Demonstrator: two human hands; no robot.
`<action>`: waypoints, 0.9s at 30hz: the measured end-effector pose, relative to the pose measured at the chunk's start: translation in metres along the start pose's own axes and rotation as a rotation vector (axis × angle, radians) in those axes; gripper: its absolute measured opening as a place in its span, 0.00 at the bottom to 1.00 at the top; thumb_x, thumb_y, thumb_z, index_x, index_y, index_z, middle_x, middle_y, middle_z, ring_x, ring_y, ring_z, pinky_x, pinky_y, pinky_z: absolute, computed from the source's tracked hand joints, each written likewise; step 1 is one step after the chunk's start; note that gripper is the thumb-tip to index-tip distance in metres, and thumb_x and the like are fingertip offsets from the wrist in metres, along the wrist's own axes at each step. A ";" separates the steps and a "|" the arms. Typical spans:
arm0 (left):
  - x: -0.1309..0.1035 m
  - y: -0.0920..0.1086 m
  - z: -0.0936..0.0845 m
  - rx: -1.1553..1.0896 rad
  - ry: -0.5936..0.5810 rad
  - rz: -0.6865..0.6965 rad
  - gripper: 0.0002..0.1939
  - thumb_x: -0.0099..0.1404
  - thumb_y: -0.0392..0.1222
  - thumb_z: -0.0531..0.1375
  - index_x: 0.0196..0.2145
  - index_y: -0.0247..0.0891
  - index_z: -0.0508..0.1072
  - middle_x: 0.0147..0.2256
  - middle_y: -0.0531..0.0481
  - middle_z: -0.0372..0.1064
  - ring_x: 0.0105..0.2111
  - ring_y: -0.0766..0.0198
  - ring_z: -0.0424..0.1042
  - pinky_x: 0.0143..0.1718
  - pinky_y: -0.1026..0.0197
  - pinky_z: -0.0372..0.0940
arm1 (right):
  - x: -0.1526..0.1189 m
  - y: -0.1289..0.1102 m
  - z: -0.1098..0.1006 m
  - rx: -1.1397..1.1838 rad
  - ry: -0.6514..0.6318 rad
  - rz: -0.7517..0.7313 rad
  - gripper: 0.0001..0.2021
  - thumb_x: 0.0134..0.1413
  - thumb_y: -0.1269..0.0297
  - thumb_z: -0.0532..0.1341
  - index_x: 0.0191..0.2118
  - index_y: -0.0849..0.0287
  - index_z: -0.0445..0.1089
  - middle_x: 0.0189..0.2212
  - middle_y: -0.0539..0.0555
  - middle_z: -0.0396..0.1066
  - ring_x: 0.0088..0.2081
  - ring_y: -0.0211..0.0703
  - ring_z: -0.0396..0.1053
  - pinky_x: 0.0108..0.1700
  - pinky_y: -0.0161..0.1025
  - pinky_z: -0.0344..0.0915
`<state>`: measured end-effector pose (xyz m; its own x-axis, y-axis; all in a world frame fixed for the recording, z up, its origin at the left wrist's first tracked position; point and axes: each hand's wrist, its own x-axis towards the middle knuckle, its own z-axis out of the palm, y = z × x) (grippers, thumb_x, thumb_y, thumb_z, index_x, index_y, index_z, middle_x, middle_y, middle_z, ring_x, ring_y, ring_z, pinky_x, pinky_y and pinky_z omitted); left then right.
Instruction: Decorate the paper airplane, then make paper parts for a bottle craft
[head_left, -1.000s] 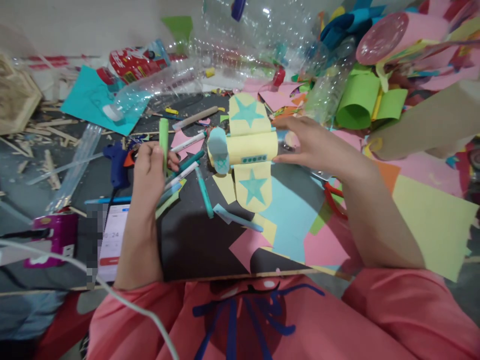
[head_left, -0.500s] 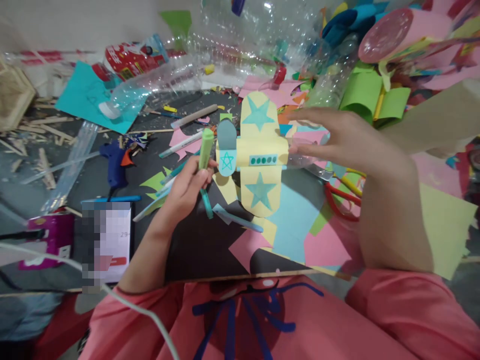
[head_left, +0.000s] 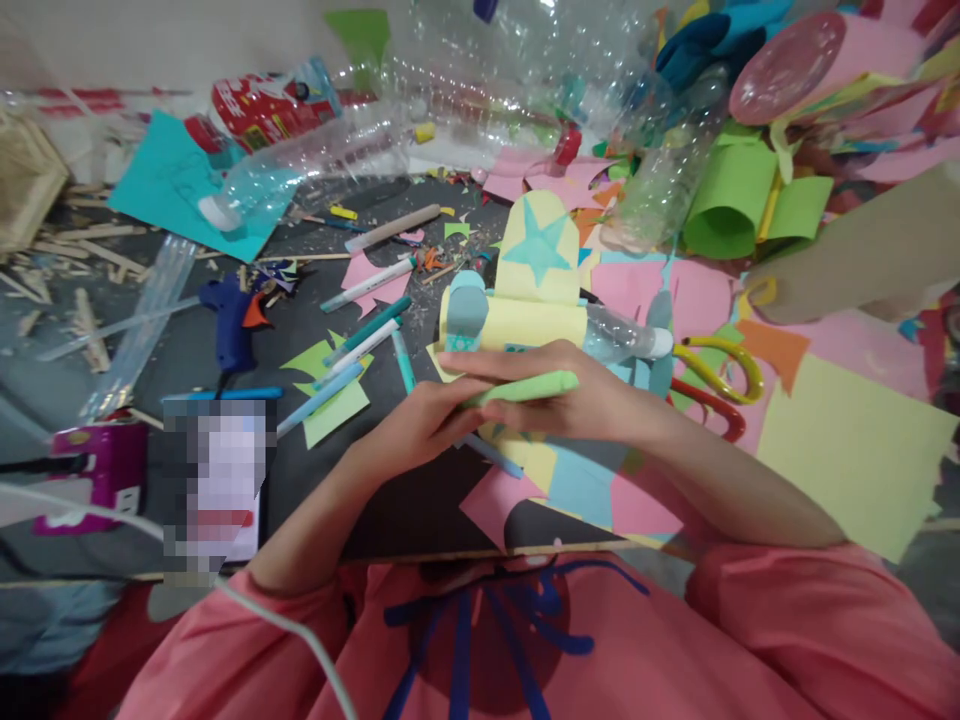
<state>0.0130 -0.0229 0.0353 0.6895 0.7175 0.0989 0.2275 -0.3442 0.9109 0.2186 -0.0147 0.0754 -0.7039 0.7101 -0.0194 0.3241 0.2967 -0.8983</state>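
Note:
A light green marker (head_left: 536, 388) lies level between my two hands. My left hand (head_left: 420, 425) has its fingers closed round the marker's left end. My right hand (head_left: 581, 390) holds it between the thumb and the long fingers, which reach left over my left fingertips. Just behind the hands lies a toy airplane (head_left: 536, 318), a clear bottle wrapped in yellow paper. Its far wing (head_left: 517, 265) bears a blue-green star, and a white cap (head_left: 661, 343) closes the bottle's right end. My hands hide most of the near wing.
Several markers (head_left: 367, 285) and paper scraps lie to the left, near a blue glue gun (head_left: 229, 325) and a phone (head_left: 232, 480). Scissors with yellow and red handles (head_left: 724, 370) lie at right. Clear bottles (head_left: 322, 155) stand and lie along the back. A white cable (head_left: 300, 625) crosses the lower left.
My right hand has left the airplane's right end and come down-left onto the marker. The marker has turned from upright to level. A teal marker from my left hand now lies on the table.

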 end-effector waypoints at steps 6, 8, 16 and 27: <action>0.003 -0.022 -0.007 -0.041 0.564 -0.127 0.08 0.69 0.44 0.50 0.37 0.41 0.67 0.24 0.55 0.62 0.22 0.66 0.61 0.24 0.64 0.59 | -0.018 -0.012 -0.032 -0.061 0.363 -0.018 0.15 0.65 0.54 0.55 0.43 0.52 0.78 0.39 0.51 0.80 0.28 0.38 0.74 0.31 0.36 0.70; 0.005 -0.033 -0.009 0.012 0.662 -0.158 0.07 0.66 0.38 0.51 0.40 0.41 0.67 0.28 0.53 0.65 0.28 0.65 0.67 0.30 0.63 0.64 | -0.020 -0.015 -0.041 -0.277 0.469 0.031 0.15 0.65 0.54 0.54 0.42 0.52 0.76 0.39 0.53 0.79 0.33 0.43 0.76 0.37 0.40 0.72; 0.004 -0.045 -0.012 0.347 0.401 -0.166 0.26 0.65 0.38 0.53 0.61 0.41 0.60 0.62 0.41 0.62 0.64 0.52 0.61 0.66 0.46 0.55 | -0.013 0.009 -0.042 -0.805 0.163 0.186 0.22 0.57 0.55 0.62 0.54 0.59 0.69 0.48 0.64 0.75 0.50 0.64 0.71 0.49 0.56 0.68; 0.008 -0.045 -0.014 0.400 0.345 -0.169 0.36 0.59 0.51 0.64 0.62 0.41 0.61 0.41 0.45 0.72 0.44 0.49 0.72 0.53 0.47 0.65 | -0.009 0.040 -0.064 -0.443 0.045 0.111 0.25 0.52 0.54 0.64 0.56 0.53 0.66 0.52 0.55 0.72 0.44 0.48 0.72 0.42 0.42 0.68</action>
<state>-0.0014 0.0064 0.0011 0.3710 0.9163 0.1511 0.6051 -0.3619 0.7091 0.2789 0.0316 0.0674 -0.6249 0.7769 -0.0768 0.6418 0.4552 -0.6172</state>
